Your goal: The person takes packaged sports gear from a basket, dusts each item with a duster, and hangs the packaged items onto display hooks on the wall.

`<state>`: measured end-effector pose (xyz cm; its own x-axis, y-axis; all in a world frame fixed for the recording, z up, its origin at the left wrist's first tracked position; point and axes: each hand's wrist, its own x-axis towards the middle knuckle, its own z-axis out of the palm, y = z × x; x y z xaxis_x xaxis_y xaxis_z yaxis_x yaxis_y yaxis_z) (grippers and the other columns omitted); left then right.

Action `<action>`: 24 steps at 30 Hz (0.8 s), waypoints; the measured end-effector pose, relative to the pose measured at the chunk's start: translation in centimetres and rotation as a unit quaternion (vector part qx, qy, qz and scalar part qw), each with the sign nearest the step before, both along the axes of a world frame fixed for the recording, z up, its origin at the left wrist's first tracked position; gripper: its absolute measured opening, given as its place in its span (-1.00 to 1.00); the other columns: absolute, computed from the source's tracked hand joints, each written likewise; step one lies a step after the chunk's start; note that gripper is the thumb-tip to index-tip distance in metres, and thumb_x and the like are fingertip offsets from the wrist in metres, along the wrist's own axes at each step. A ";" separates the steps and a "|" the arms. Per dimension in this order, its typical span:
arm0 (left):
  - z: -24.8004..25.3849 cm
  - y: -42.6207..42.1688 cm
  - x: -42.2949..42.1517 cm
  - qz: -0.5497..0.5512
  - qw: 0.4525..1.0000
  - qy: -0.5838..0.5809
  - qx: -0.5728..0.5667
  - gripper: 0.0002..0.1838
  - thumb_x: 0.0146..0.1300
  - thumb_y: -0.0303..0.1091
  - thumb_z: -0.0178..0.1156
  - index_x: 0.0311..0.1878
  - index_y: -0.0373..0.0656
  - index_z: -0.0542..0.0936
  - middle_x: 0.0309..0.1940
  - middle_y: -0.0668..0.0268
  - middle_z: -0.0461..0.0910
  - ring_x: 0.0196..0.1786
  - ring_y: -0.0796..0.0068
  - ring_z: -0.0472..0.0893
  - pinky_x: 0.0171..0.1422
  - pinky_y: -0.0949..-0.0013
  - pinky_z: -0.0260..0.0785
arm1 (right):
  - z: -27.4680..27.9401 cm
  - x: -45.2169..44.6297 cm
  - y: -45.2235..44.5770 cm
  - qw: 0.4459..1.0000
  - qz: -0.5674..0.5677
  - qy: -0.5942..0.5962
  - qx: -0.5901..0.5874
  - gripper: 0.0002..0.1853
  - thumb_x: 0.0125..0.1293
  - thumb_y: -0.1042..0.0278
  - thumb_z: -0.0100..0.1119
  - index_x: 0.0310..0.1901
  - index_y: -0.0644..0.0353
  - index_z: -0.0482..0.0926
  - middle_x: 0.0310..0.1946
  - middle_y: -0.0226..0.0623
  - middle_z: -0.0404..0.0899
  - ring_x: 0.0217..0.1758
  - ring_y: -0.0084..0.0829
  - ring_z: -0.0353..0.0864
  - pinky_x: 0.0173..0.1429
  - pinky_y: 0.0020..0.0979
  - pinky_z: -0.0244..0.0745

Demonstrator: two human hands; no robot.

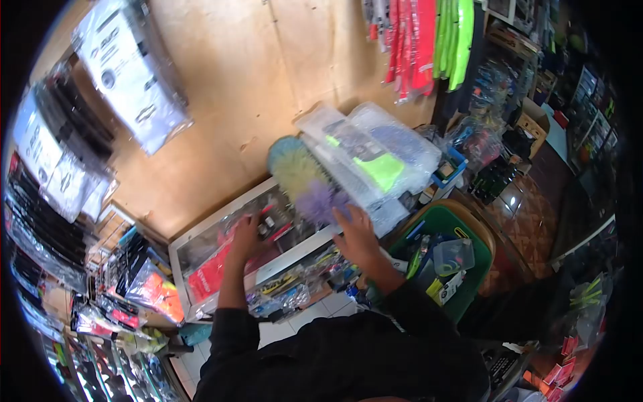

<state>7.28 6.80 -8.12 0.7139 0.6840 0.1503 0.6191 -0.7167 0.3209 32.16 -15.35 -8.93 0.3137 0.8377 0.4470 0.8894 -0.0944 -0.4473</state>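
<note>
A fluffy duster (pixel 298 171) in teal, yellow and purple lies across the back edge of a white-framed display case (pixel 175 258). My right hand (pixel 358 234) is at its purple end, fingers spread; whether they touch the duster I cannot make out. Over the case, my left hand (pixel 246 236) has its fingers apart, with nothing visible in them. Beside the left wrist, inside the case's frame, shows a red plastic packet (pixel 209 271). Clear bags with a neon green item (pixel 380 173) are stacked right of the duster.
A green bin (pixel 472 288) with mixed items stands to the right. Small packaged goods (pixel 288 285) fill the shelf along the case's front. Bagged garments (pixel 130 80) hang at the left; red packets (pixel 410 50) and neon green ones hang at the upper right.
</note>
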 end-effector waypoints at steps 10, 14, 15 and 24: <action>16.9 -10.7 5.6 -0.179 0.893 -0.317 -0.265 -0.10 -0.09 -0.09 0.55 0.29 -0.24 0.33 0.09 0.27 0.45 0.19 0.38 0.44 0.34 0.29 0.26 | 12.6 4.9 -5.2 0.927 0.252 0.214 0.178 -0.30 0.34 0.35 0.28 0.45 0.26 0.23 0.33 0.04 0.28 0.44 -0.04 0.28 0.44 -0.21 0.23; 19.8 -11.0 13.2 -0.270 0.854 -0.376 -0.236 0.08 -0.05 0.07 0.53 0.44 -0.28 0.21 0.27 0.23 0.39 0.32 0.35 0.38 0.40 0.26 0.20 | 17.9 7.0 -4.1 0.918 0.262 0.205 0.215 -0.20 0.33 0.37 0.27 0.51 0.30 0.07 0.42 0.03 0.18 0.49 -0.10 0.23 0.49 -0.22 0.16; 20.6 -11.9 16.2 -0.286 0.812 -0.431 -0.271 0.06 0.01 0.06 0.50 0.46 -0.29 0.20 0.31 0.20 0.38 0.36 0.32 0.36 0.43 0.23 0.18 | 18.5 7.6 -3.4 0.900 0.268 0.225 0.260 -0.14 0.32 0.39 0.26 0.53 0.33 -0.02 0.46 0.03 0.11 0.52 -0.14 0.17 0.52 -0.23 0.12; 33.8 -11.8 37.7 -0.391 0.749 -0.528 -0.087 -0.14 0.30 -0.53 0.25 0.53 -0.22 -0.07 0.21 0.06 0.47 0.21 0.33 0.53 0.26 0.26 0.40 | 30.8 23.7 -1.1 0.870 0.094 0.116 0.471 -0.35 0.37 0.41 0.22 0.45 0.31 0.23 0.33 -0.02 0.40 0.36 -0.32 0.42 0.42 -0.35 0.29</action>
<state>44.98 -4.97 25.67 0.4523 0.1940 0.8705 -0.6333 -0.6175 0.4666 55.87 -16.40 21.86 0.3842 0.1811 0.9053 0.7255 0.5472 -0.4174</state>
